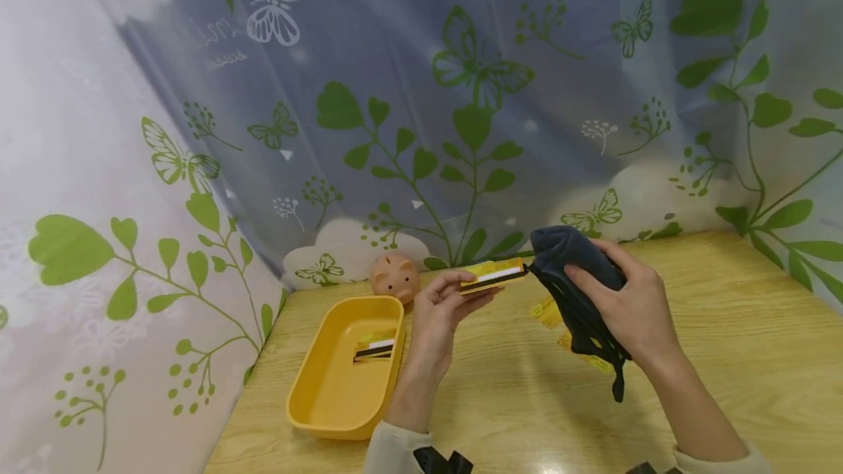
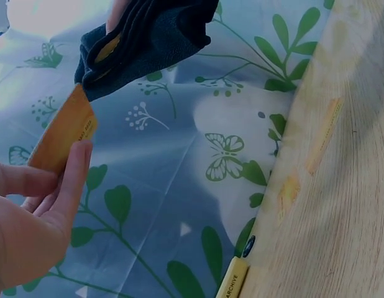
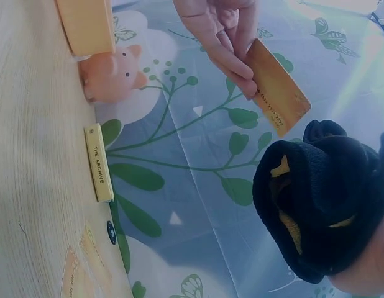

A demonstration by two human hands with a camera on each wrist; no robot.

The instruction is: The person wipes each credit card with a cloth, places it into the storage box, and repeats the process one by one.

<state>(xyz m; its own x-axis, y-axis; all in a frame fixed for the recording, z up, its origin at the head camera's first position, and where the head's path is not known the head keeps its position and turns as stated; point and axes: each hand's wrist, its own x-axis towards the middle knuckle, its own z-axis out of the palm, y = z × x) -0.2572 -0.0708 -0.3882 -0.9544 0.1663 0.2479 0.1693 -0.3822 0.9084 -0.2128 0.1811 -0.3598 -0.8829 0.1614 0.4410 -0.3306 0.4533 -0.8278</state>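
My left hand pinches a yellow-orange bank card with a dark stripe and a pale strip. Gripped in my right hand is a dark blue cloth drawstring pouch, its cord hanging below. In the right wrist view the pouch's mouth gapes and yellow pieces show inside. The card's far end is right by the pouch in the head view. Two more yellow cards lie on the table, partly behind the pouch. Striped cards lie inside a yellow tray left of my hands.
A pink piggy bank stands behind the tray. Against the patterned curtain lie a slim yellow box or book marked "THE ARCHIVE" and a small black disc. The wooden table meets the curtain at its back edge.
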